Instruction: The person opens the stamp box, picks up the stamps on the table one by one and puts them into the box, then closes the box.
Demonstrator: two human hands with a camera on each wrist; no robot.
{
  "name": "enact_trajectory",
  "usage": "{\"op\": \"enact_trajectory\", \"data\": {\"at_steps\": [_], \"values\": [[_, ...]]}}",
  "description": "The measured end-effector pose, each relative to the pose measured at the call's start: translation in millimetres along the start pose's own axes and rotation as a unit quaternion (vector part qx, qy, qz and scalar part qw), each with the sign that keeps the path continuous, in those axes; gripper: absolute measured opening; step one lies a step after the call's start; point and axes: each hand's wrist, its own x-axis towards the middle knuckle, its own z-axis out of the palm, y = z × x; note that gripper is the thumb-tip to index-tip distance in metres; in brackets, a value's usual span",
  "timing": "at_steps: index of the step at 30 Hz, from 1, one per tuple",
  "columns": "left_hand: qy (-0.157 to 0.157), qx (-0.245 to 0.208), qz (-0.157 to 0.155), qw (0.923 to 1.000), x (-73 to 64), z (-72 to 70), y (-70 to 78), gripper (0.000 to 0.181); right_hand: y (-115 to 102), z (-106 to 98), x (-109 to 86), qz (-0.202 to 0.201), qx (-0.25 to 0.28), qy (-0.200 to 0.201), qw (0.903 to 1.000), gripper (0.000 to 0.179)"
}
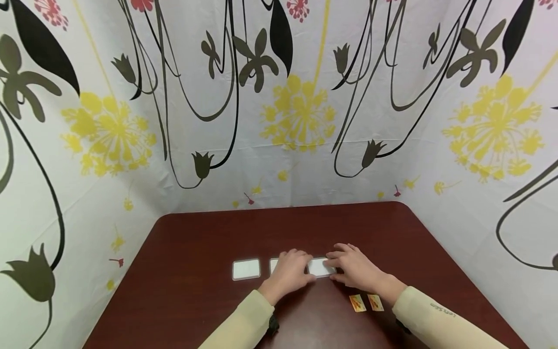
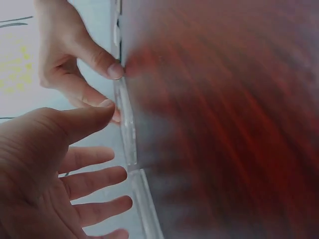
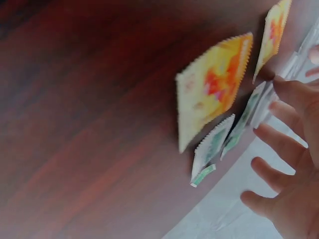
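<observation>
A flat white case (image 1: 321,268) with clear rims lies between my hands. My right hand (image 1: 358,269) holds its right end, thumb at the near edge and fingertips over the top and far side. In the left wrist view that thumb is against the clear side wall (image 2: 128,130). My left hand (image 1: 288,272) stands at the case's left end, its fingers spread in the left wrist view. Behind it a second white case (image 1: 273,266) is mostly hidden.
A third white case (image 1: 246,269) lies left in the row. Two orange-yellow packets (image 1: 357,303) lie near my right forearm. Green-and-white packets (image 3: 212,149) show beyond them in the right wrist view. The brown table (image 1: 192,242) is enclosed by flower-patterned cloth (image 1: 287,189).
</observation>
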Motion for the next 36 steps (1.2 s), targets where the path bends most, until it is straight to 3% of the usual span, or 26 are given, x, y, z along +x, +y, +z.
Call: {"op": "enact_trajectory", "data": {"at_steps": [13,21,30,36], "values": [[-0.055,0.009,-0.035,0.9979,10.6,2.6,-0.3,0.046,-4.0,-0.3,5.1,0.022,0.010,-0.010,0.9997,0.034],[-0.091,0.011,-0.043,0.9948,27.3,0.0,4.4,0.032,-5.0,0.5,8.6,0.017,0.025,-0.006,0.9995,0.030],[-0.092,0.015,-0.045,0.9946,35.1,-4.7,6.3,0.034,1.6,3.2,12.6,0.025,0.033,-0.002,0.9991,0.030],[-0.087,0.027,-0.038,0.9952,38.4,-4.2,3.6,0.036,3.7,5.0,14.5,0.019,0.024,0.023,0.9993,0.032]]}}
